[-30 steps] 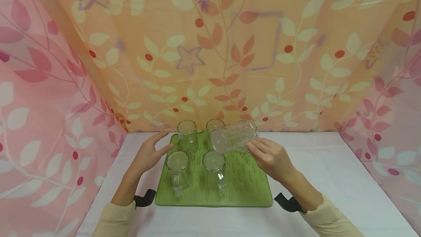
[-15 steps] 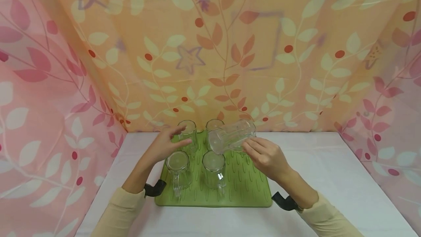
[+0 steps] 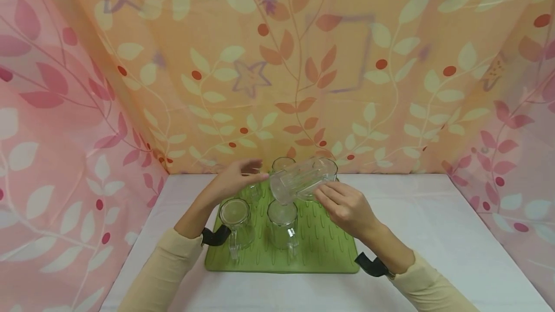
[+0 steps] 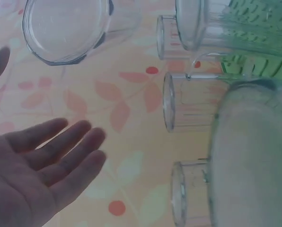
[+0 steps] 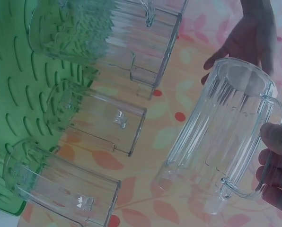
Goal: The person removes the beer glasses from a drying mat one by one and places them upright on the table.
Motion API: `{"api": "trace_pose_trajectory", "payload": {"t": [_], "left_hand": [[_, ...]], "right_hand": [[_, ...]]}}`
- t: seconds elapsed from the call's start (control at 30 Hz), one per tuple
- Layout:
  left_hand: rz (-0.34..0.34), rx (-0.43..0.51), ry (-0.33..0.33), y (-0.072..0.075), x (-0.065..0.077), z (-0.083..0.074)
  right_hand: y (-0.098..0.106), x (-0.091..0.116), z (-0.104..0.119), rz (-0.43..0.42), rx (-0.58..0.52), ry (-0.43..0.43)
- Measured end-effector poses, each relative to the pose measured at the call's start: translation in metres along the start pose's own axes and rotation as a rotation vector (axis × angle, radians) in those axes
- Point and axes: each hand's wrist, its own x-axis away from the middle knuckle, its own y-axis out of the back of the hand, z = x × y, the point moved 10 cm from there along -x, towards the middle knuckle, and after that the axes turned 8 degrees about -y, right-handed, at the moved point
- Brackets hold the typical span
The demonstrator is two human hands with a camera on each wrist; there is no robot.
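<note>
Pinching mug (image 5: 216, 137) by handle (image 5: 249, 195) w/ R hand (image 3: 344, 208), prob. keeping body clear | tilted above mat (image 3: 325, 260) holding other mugs (image 3: 237, 227), base-up prob. to drain | released w/ L hand (image 3: 236, 177), just beside mug

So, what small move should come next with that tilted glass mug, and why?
Probably the left hand should ease onto the nearer end of the tilted mug to steady it: that hand's fingers are open and just apart from the glass, and only the right hand grips it, by the handle.
</note>
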Motion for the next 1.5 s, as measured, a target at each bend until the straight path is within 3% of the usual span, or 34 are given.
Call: {"api": "trace_pose_trajectory", "payload": {"t": [0.2, 0.37, 0.53, 0.73, 0.87, 1.13, 1.5], "left_hand": [[0.112, -0.015, 0.005, -0.011, -0.008, -0.013], [0.137, -0.009, 0.025, -0.015, -0.015, -0.022], [0.166, -0.075, 0.059, -0.020, -0.022, -0.024], [0.212, -0.153, 0.048, -0.027, -0.029, -0.027], [0.238, -0.122, 0.063, -0.034, -0.032, -0.024], [0.238, -0.070, 0.088, -0.037, -0.033, -0.023], [0.159, -0.034, 0.149, -0.035, -0.033, -0.014]], "right_hand": [[0.000, -0.002, 0.003, -0.035, -0.015, 0.017], [-0.003, -0.004, 0.008, -0.031, 0.006, 0.051], [-0.006, -0.004, 0.012, -0.028, 0.019, 0.069], [-0.008, -0.005, 0.014, -0.028, 0.033, 0.068], [-0.009, -0.006, 0.015, -0.035, 0.027, 0.069], [-0.014, -0.006, 0.016, -0.017, 0.029, 0.062], [-0.025, -0.005, 0.006, 0.112, 0.004, -0.048]]}}
